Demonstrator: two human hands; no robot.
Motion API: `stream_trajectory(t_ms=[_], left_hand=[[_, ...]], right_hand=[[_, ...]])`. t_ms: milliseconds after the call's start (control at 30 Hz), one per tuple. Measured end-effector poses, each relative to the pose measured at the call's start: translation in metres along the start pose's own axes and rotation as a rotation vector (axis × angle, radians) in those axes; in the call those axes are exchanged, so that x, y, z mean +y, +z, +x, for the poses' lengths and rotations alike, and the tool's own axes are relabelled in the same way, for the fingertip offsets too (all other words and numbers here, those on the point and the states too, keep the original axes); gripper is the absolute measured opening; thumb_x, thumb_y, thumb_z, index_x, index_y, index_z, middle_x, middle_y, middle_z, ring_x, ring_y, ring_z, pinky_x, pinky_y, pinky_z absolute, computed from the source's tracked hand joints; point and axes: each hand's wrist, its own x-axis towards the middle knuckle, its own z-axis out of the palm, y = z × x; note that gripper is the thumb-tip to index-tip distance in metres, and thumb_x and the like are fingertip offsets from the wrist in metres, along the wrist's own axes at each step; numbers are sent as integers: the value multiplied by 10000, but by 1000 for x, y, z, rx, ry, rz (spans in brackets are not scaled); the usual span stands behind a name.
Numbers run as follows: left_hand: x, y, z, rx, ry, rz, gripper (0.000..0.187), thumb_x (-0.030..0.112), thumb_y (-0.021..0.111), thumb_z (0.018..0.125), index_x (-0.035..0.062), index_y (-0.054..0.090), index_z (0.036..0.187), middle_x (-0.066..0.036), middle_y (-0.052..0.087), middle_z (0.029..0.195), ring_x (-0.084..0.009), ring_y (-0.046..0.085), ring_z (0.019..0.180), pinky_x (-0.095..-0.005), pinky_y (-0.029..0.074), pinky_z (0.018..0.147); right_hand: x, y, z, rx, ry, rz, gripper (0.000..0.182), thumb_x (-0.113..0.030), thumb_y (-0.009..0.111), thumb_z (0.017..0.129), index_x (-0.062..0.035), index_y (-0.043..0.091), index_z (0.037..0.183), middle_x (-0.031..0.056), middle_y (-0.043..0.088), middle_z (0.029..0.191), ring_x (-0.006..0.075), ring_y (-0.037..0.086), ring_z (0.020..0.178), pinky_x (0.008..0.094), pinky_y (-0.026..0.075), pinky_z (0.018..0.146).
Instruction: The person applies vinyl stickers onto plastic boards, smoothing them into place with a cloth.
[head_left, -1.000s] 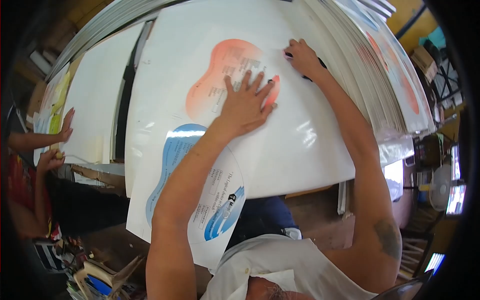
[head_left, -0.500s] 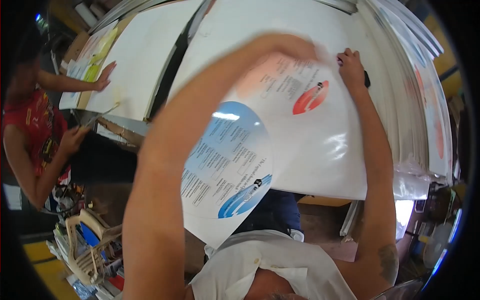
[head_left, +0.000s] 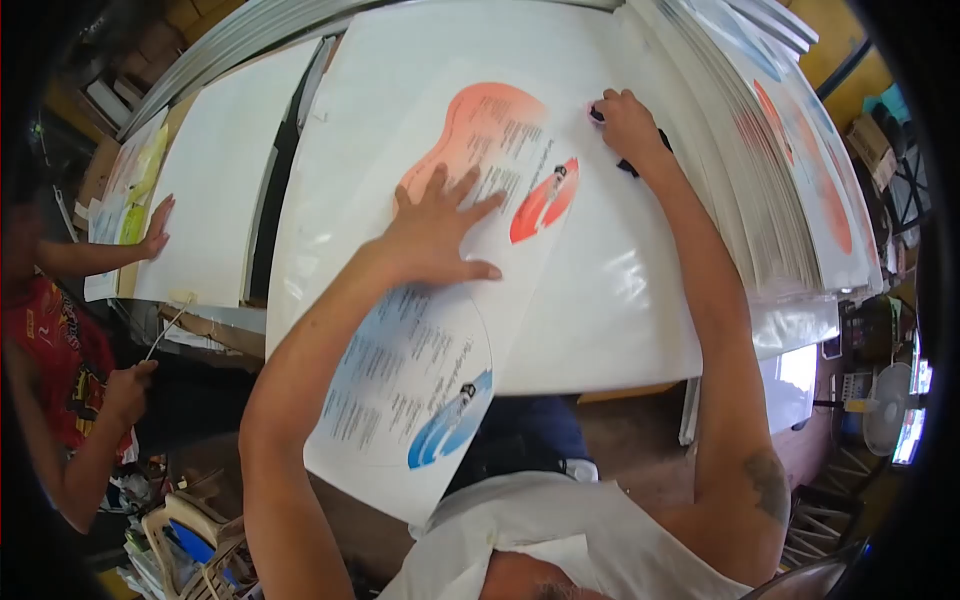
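Observation:
My left hand (head_left: 440, 225) lies flat with fingers spread on a long white printed sheet (head_left: 405, 485). Its print has an orange rounded panel (head_left: 490, 105) at the far end, a red oval logo (head_left: 545, 200), and a blue rounded panel (head_left: 390, 360) with a blue logo (head_left: 450, 420) nearer me. To the right of the sheet, my right hand (head_left: 628, 125) is closed around a small dark object with a pinkish rim (head_left: 597, 113), mostly hidden by the fingers. A black item (head_left: 640, 160) shows beneath that wrist.
The sheet rests on a glossy white work surface (head_left: 590, 330) and overhangs its near edge. A tall stack of sheets (head_left: 740, 190) stands at the right. At the left, a person in a red top (head_left: 70, 370) holds a thin stick and rests one hand on a white board (head_left: 220, 170).
My left hand came down from the far side near my right hand and now lies spread on the sheet. My right hand stays closed in about the same place. The view has shifted.

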Motion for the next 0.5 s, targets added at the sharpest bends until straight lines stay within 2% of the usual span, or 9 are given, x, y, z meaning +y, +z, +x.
stream_trajectory(t_ms=[67,167,200,300,400,433,467,500], left_hand=[[-3,-3,1,28,14,-33,1013,669,734,765,306,299,1605,-160,144,1690,-462,64,1544,-735,117,1151],[-5,3,1,72,44,-20,977,656,712,791,251,331,1594,-188,171,1677,-493,62,1533,-804,147,1097],[-4,3,0,83,46,-39,975,643,721,791,236,341,1590,-194,171,1676,-499,62,1531,-809,145,1093],[-1,-1,0,51,3,-57,1010,636,762,756,295,322,1599,-160,164,1687,-455,53,1547,-731,103,1157],[1,-3,0,48,2,-43,1003,617,773,758,296,326,1597,-158,163,1688,-457,55,1547,-722,104,1164],[0,-5,-1,46,-3,-39,1000,617,771,760,298,326,1597,-157,165,1687,-457,58,1546,-719,107,1165],[0,-5,-2,44,0,-37,997,618,769,762,300,326,1596,-156,167,1687,-457,61,1546,-716,110,1166],[0,-6,0,42,12,-35,993,619,767,764,303,326,1596,-156,169,1687,-457,63,1546,-712,112,1168]], right_hand=[[-1,3,16,12,-4,66,141,-40,653,830,-29,729,949,111,662,1044,309,626,1003,438,564,867],[-13,22,56,70,-131,20,115,-71,662,842,-26,712,936,111,659,1058,304,627,1013,432,556,882],[-29,20,72,5,-127,12,112,-86,647,851,-25,698,930,110,656,1063,306,626,1031,421,548,905],[-67,41,124,69,-232,58,121,-89,611,878,-21,696,931,115,662,1095,308,622,1068,410,539,932],[-104,42,156,78,-286,134,155,-103,595,905,-11,700,971,122,670,1123,306,622,1096,416,536,948],[-114,48,166,99,-249,173,137,-65,620,851,-13,696,953,112,667,1121,305,613,1102,409,526,960],[-121,53,175,114,-237,196,148,-68,605,861,-12,699,960,113,670,1126,309,615,1103,420,529,958],[-123,61,182,128,-243,140,198,-159,613,921,-20,710,1024,121,674,1143,312,623,1114,429,549,946]])
